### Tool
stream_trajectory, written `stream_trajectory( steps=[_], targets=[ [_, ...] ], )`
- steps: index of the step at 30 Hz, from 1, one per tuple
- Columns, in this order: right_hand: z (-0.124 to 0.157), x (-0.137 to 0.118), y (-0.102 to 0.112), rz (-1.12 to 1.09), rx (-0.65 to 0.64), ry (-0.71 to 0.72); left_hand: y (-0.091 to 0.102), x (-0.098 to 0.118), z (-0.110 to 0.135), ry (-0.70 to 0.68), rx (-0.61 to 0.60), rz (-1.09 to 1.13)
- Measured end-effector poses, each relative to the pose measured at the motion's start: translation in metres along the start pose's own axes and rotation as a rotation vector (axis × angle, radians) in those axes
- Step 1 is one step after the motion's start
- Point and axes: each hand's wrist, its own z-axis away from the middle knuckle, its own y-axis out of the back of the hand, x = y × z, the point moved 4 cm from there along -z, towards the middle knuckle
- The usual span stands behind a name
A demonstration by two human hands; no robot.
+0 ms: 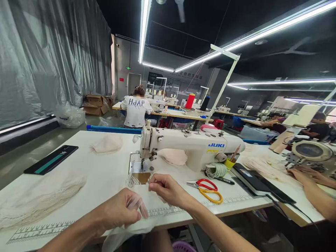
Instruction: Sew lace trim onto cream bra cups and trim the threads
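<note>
My left hand (119, 206) is closed on a sheer white fabric (120, 236), which drapes over its fingers and hangs past the table's front edge. To its right, my right hand (168, 190) pinches what looks like an edge of the same pale cloth; the fingers hide most of the grip. Both hands are just in front of a white sewing machine (183, 141), below its needle and presser foot (142, 164). White fringed threads (133, 180) lie by the needle plate, beside a brown patch (141, 177).
Pale cloth pieces (39, 196) lie stacked at left, near a black-and-green case (51, 160). Scissors (210, 190), a cord coil (216, 170), a marker (224, 180) and a black notebook (250, 178) lie right. A co-worker's hands (301, 175) work at the neighbouring machine (311, 150).
</note>
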Motion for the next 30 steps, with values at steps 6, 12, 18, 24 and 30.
stream_trajectory(
  steps=[6,12,18,24,30],
  targets=[
    [-0.022,0.005,-0.012,-0.019,-0.014,-0.041,0.022,-0.004,0.002,-0.016,0.014,0.038],
    [-0.036,0.002,-0.016,-0.002,-0.038,-0.009,0.039,-0.009,0.000,-0.041,0.012,0.004],
    [-0.036,-0.042,0.012,0.168,0.117,0.245,0.093,0.036,0.004,-0.431,0.367,-0.567],
    [-0.010,-0.043,0.003,0.766,0.084,0.619,0.074,0.031,0.013,-1.001,0.618,-1.304],
    [0.043,0.045,0.055,1.044,0.265,0.310,0.045,-0.073,-0.012,-0.835,0.559,-1.453]
  ],
)
